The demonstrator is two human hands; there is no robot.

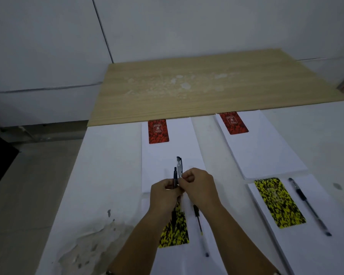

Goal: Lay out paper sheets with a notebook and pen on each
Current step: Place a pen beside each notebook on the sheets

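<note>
Both hands meet low over the near-left sheet. Left hand [165, 192]: fingers curled round a dark pen [175, 176], which stands upright above the fist. Right hand [199, 185]: fingertips pinch a clear-barrelled pen [179, 167], also upright, just beside the dark one. Beneath the wrists lie a yellow-and-black notebook [178, 232] and a pen [200, 230] on the near-left paper sheet [189, 261]. Near-right sheet [316, 251]: a second yellow-and-black notebook [278, 202] with a black pen [309, 206] beside it. Far-left sheet [171, 155]: a red notebook [158, 131] at its far end. Far-right sheet [262, 147]: a second red notebook [234, 123] likewise. All sheets rest on the white bench [107, 165]; a wooden board [207, 86] lies beyond.
</note>
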